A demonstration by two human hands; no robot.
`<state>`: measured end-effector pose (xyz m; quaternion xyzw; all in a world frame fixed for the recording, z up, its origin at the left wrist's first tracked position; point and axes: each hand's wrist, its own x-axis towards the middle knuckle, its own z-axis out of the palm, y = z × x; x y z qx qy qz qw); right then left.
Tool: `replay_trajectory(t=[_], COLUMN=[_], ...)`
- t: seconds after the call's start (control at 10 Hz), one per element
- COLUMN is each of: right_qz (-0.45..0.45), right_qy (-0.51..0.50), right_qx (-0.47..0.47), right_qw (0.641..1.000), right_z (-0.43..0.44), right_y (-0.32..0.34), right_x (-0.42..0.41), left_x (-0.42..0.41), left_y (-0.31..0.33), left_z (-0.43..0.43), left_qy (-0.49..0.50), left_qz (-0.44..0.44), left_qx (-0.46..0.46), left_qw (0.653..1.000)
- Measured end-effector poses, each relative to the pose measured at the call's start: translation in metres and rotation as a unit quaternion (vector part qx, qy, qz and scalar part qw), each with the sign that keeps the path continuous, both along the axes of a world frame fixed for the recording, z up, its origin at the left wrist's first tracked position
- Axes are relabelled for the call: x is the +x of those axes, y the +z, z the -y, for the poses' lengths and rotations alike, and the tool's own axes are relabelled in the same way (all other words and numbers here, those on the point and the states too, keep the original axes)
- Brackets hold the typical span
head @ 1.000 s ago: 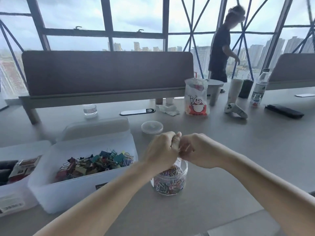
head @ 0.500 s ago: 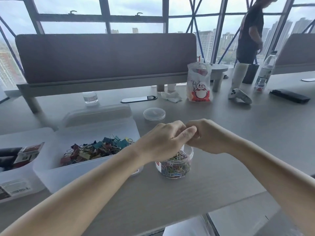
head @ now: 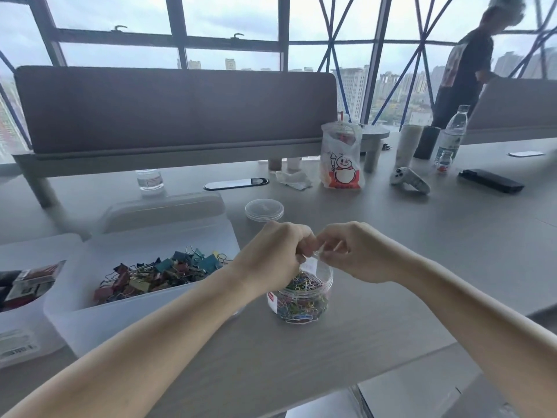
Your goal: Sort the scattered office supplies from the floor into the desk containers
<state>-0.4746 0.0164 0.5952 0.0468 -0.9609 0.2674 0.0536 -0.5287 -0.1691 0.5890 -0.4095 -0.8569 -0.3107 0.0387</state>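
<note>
- 1 clear round plastic jar of paper clips (head: 301, 303) stands on the grey desk (head: 391, 236) before me.
- A translucent white plastic bin of binder clips (head: 120, 324) sits just left of it.
- A clear round plastic lid (head: 264, 208) lies behind the jar.

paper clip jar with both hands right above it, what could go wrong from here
1. The left hand and right hand pinch what looks like paper clips over the open paper clip jar; a slip could scatter them on the desk or into the binder clip bin beside it.
2. The left hand hangs close to the jar's rim; a tug could tip it, and its lid is off.
</note>
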Motion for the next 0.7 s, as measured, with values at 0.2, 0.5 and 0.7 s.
replay_trajectory(t=[0.2, 0.5, 0.7], right_qz=[-0.002, -0.054, -0.099], right_qy=[-0.003, 0.048, 0.016], right_qx=[0.011, 0.006, -0.052], right_qw=[1.0, 0.997, 0.994], right_z=[-0.004, -0.005, -0.01], right_y=[0.004, 0.007, 0.067], right_x=[-0.001, -0.009, 0.002], left_x=[0.002, -0.013, -0.017], left_y=[0.004, 0.025, 0.044], left_z=[0.001, 0.018, 0.027], left_qy=[0.009, 0.015, 0.037], left_qz=[0.014, 0.131, 0.433], left_qx=[0.039, 0.001, 0.274], left_qw=[0.999, 0.991, 0.858])
